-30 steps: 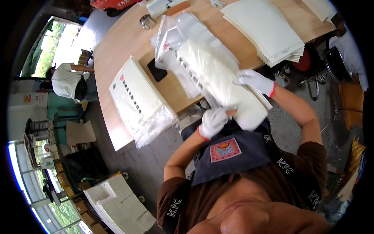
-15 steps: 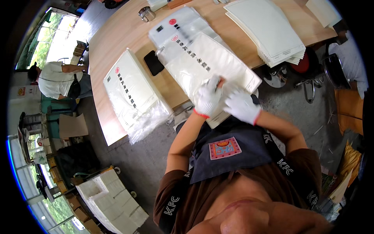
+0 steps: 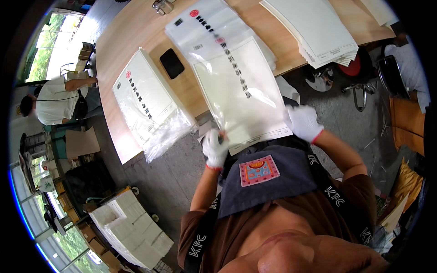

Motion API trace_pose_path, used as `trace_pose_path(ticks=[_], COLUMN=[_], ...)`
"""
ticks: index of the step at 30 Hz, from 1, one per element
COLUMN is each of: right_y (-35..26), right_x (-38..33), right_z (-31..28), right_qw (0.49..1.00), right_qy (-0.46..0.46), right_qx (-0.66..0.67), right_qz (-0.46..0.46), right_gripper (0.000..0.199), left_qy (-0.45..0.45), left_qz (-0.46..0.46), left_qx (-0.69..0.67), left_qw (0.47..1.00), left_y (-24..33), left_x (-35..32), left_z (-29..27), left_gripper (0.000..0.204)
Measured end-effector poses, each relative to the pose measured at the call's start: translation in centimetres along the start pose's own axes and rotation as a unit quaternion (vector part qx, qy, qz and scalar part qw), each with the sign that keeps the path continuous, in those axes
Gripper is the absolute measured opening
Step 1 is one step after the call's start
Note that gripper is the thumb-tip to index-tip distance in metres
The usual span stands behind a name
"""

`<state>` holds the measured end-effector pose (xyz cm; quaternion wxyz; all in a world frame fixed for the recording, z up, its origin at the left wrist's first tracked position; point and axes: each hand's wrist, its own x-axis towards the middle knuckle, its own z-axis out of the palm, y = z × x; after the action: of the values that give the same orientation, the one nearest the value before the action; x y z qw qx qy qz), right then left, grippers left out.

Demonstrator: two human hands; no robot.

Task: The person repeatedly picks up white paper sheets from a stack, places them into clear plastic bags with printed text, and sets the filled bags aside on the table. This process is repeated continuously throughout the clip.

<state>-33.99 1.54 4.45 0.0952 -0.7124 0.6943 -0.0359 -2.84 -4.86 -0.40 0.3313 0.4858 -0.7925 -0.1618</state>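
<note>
Both hands gloved in white. Left hand [image 3: 215, 148] pinches the near left corner of a clear plastic sleeve holding a white sheet [image 3: 243, 91]; fingers pressed together on the film. Right hand [image 3: 302, 122] rests at the near right corner, fingers curled over the edge; whether they grip or only press, cannot tell.

The sleeve lies lengthwise on the wooden worktop [image 3: 136, 32], its near end overhanging the worktop's edge toward the person's apron [image 3: 268, 177].

Risk, as judged: the overhanging end could sag and slide off if either hand lets go; slick film on film over the second sleeve [image 3: 205, 27] beneath may let it skew.

Room: a bagged stack [image 3: 148, 100] sits to the left, a dark phone [image 3: 172, 63] between them, a pile of white sheets [image 3: 318, 27] to the right. Bare worktop shows only in narrow strips.
</note>
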Motion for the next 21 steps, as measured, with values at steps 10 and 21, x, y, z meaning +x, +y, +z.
trace_pose_path(ticks=[10,21], right_y=[-0.3,4.8], right_x=[-0.4,3.6], right_z=[1.0,4.3], right_qw=[0.999,0.885], right_qy=[-0.006,0.032], right_qx=[0.032,0.429], right_qz=[-0.03,0.178], right_gripper=[0.032,0.034], left_qy=[0.0,0.014], left_qz=[-0.039,-0.252], left_qx=[-0.085,-0.144], left_qw=[0.996,0.957], left_y=[2.7,-5.1], left_x=[-0.7,0.3], left_z=[-1.0,2.8], left_gripper=[0.021,0.039])
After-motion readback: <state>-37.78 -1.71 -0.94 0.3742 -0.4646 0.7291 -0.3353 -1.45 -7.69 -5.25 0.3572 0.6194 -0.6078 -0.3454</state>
